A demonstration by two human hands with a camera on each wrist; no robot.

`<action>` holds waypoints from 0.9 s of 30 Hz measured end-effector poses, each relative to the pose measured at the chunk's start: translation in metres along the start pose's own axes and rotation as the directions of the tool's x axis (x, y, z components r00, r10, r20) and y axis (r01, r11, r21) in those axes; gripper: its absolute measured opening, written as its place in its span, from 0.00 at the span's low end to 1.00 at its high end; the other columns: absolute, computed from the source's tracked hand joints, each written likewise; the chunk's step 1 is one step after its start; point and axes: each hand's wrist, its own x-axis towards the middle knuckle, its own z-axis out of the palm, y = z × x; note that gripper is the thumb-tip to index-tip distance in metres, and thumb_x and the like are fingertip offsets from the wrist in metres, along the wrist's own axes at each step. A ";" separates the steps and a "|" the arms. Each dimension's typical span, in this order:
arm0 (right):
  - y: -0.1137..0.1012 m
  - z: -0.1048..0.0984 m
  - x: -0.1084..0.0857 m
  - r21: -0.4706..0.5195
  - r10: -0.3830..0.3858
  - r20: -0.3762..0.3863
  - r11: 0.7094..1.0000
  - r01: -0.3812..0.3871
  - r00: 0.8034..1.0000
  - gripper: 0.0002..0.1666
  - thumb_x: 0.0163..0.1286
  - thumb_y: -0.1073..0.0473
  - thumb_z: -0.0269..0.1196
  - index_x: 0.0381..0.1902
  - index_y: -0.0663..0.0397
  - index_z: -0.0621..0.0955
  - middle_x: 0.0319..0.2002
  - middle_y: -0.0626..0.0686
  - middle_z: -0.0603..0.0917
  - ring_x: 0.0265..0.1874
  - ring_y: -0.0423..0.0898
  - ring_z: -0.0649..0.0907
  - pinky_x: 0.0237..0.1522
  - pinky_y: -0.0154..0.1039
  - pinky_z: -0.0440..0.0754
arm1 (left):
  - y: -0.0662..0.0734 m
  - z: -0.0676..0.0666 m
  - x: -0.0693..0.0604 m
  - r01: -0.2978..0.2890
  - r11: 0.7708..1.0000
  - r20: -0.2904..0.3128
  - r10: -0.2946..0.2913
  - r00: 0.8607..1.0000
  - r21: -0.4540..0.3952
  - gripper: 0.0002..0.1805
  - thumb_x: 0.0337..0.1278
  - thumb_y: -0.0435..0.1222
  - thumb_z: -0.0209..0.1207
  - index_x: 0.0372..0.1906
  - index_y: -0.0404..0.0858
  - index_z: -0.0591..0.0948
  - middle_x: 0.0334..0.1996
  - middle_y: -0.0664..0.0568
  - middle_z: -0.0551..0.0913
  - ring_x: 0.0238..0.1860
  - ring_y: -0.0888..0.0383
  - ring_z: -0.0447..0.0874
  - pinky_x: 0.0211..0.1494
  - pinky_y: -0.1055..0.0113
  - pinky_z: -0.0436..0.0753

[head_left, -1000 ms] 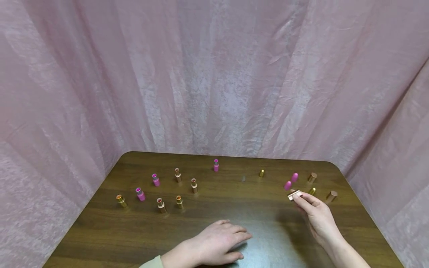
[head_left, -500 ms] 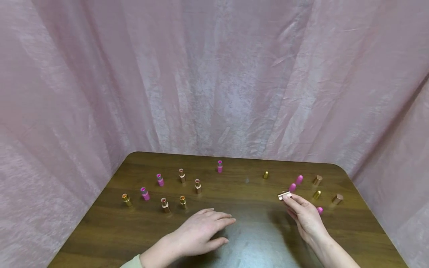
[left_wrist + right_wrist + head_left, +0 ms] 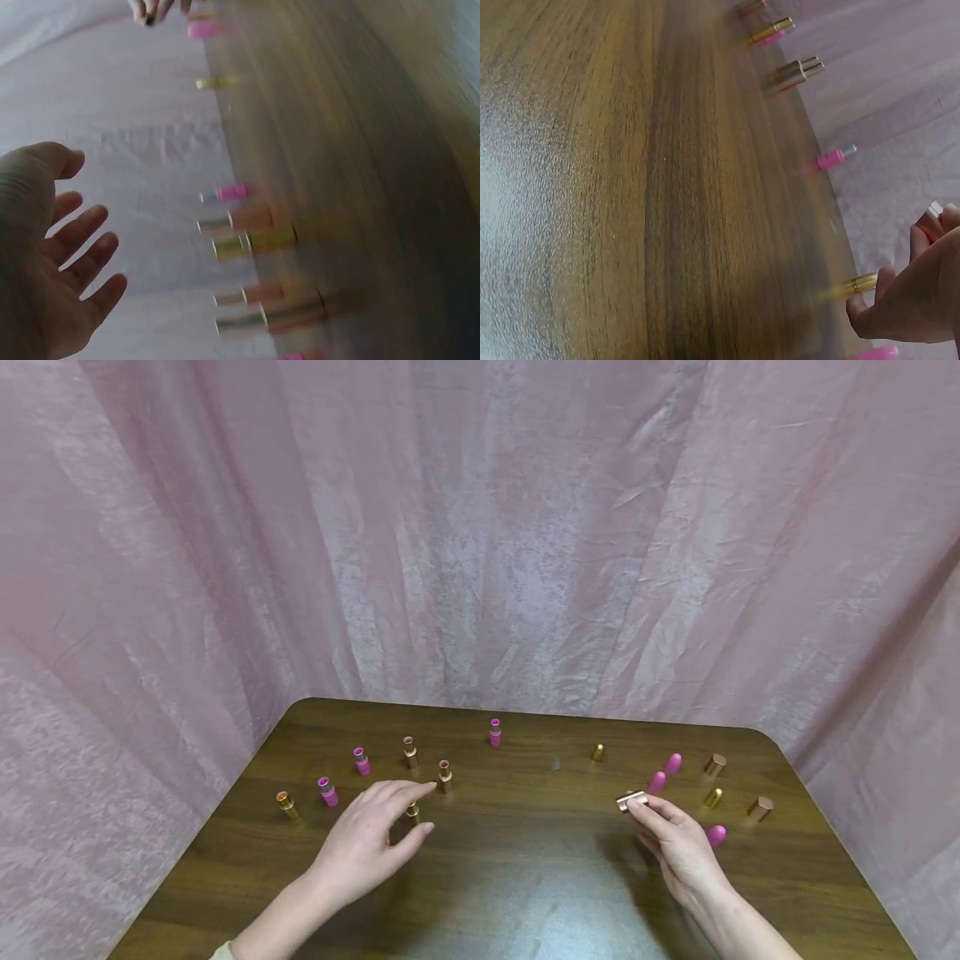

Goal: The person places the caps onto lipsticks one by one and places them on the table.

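My left hand [image 3: 363,839] is over the left part of the table, fingers spread and empty, by a gold lipstick tube [image 3: 413,813] that it partly covers. A rose-gold tube [image 3: 446,777] stands just beyond its fingertips. In the left wrist view the same hand [image 3: 64,255] has relaxed, parted fingers. My right hand [image 3: 686,856] pinches a rose-gold cap [image 3: 632,801] between thumb and fingers, above the table's right part. Pink caps [image 3: 657,782] stand close beyond that hand. The right wrist view shows the hand [image 3: 915,292] with the cap [image 3: 931,220].
Further left stand another gold tube [image 3: 287,805], pink tubes [image 3: 327,792] and a rose-gold one [image 3: 410,752]. A pink tube [image 3: 495,732] is at the back middle. Gold caps [image 3: 597,752] and rose-gold caps [image 3: 761,809] stand on the right. Pink curtains [image 3: 480,527] hang behind the table [image 3: 525,860].
My left hand has moved left and away from me, toward the tubes, and now covers one rose-gold tube. The right hand has shifted left with the cap. The view has turned slightly.
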 end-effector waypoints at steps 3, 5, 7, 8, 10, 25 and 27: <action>0.000 0.001 0.001 0.018 0.018 -0.005 1.000 -0.018 1.000 0.09 0.75 0.56 0.64 0.34 0.35 0.86 0.40 0.35 0.85 0.47 0.35 0.80 0.62 0.44 0.71 | -0.014 -0.005 -0.009 0.081 0.997 -0.042 -0.081 0.996 0.005 0.29 0.58 0.45 0.72 0.65 0.46 0.80 0.57 0.58 0.82 0.59 0.56 0.79 0.61 0.53 0.77; 0.000 0.002 0.001 0.032 0.029 -0.012 0.999 -0.028 1.000 0.09 0.75 0.56 0.64 0.34 0.36 0.85 0.39 0.36 0.85 0.46 0.35 0.80 0.62 0.44 0.71 | -0.022 -0.007 -0.016 0.134 0.991 -0.053 -0.133 0.990 0.009 0.30 0.57 0.45 0.73 0.65 0.46 0.80 0.57 0.56 0.82 0.59 0.53 0.79 0.61 0.52 0.76; 0.000 0.003 0.001 0.060 0.045 -0.014 0.997 -0.044 0.999 0.09 0.76 0.57 0.63 0.34 0.37 0.84 0.37 0.36 0.85 0.46 0.35 0.81 0.61 0.44 0.71 | -0.029 -0.008 -0.023 0.179 0.984 -0.058 -0.179 0.982 0.008 0.30 0.56 0.44 0.73 0.65 0.45 0.80 0.58 0.55 0.82 0.59 0.52 0.79 0.61 0.51 0.76; -0.001 0.003 0.001 0.074 0.054 -0.012 0.996 -0.053 0.998 0.09 0.76 0.56 0.63 0.34 0.37 0.84 0.37 0.36 0.85 0.45 0.35 0.81 0.61 0.44 0.71 | -0.032 -0.008 -0.027 0.199 0.980 -0.060 -0.198 0.978 0.005 0.31 0.56 0.44 0.73 0.65 0.44 0.80 0.59 0.54 0.82 0.59 0.50 0.79 0.61 0.50 0.76; -0.001 0.004 0.002 0.109 0.076 -0.003 0.991 -0.076 0.997 0.09 0.77 0.56 0.61 0.35 0.37 0.83 0.37 0.36 0.85 0.47 0.35 0.81 0.62 0.45 0.71 | -0.039 -0.007 -0.032 0.239 0.971 -0.055 -0.240 0.969 -0.008 0.31 0.56 0.43 0.73 0.65 0.43 0.79 0.60 0.52 0.81 0.60 0.48 0.78 0.61 0.48 0.76; -0.002 0.005 0.002 0.234 0.146 0.027 0.961 -0.149 0.989 0.12 0.79 0.54 0.58 0.33 0.35 0.82 0.35 0.37 0.86 0.48 0.35 0.82 0.66 0.43 0.69 | -0.068 0.008 -0.047 0.537 0.838 0.094 -0.529 0.843 -0.096 0.28 0.57 0.41 0.71 0.61 0.35 0.79 0.53 0.44 0.84 0.57 0.43 0.80 0.59 0.43 0.76; -0.002 0.005 0.002 0.236 0.147 0.029 0.960 -0.149 0.989 0.11 0.79 0.54 0.58 0.34 0.35 0.81 0.36 0.37 0.86 0.48 0.35 0.82 0.67 0.44 0.67 | -0.070 0.011 -0.047 0.552 0.830 0.107 -0.543 0.833 -0.080 0.26 0.57 0.41 0.71 0.59 0.36 0.80 0.52 0.44 0.85 0.56 0.43 0.81 0.59 0.44 0.76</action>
